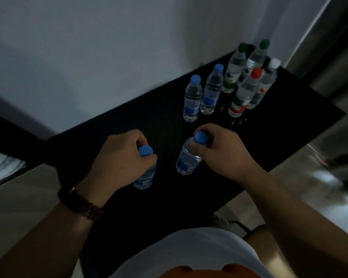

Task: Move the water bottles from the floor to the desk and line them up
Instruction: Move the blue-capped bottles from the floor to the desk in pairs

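Reading no txt, brand or no. anywhere: too dark, too blurred. Noting blue label patches on near-left btl, near-right btl, third blue-cap btl and fourth blue-cap btl; failing to resolve any print on them. Seeing green band w/ dark mark on left green-cap btl, red/white/green label on red-cap btl, small red mark on white-cap btl; failing to resolve lettering there too.

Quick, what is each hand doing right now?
Left hand: holding the nearer clear plastic blue-capped water bottle by its top.
Right hand: holding the second clear plastic blue-capped water bottle by its neck.
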The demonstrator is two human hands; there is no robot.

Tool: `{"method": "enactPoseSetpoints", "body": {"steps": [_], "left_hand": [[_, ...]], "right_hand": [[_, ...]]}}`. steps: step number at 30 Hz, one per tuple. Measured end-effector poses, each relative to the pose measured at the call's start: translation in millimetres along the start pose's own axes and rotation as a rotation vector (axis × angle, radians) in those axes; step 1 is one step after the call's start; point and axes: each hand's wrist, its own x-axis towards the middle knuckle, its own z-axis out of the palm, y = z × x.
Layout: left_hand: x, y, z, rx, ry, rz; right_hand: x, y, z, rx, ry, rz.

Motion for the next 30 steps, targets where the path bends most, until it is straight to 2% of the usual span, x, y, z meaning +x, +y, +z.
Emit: {"method": "enactPoseSetpoints", "body": {"steps": [6, 11, 20, 30], "left_hand": [[57, 35, 25, -0.149, 0.135, -0.112], [109, 74, 48, -0.159, 0.208, -0.166], [158, 115, 73, -0.134, 0.177, -0.175], [170, 136, 91, -0.125, 0.123, -0.178]], "right_hand": [[89, 32, -38, -0.086, -0.173, -0.125], [136, 64, -67, -0.163, -0.157, -0.220], [171, 112, -104, -0.107, -0.189, -0.167], [187, 138, -112, -0.150, -0.187, -0.199]]}}
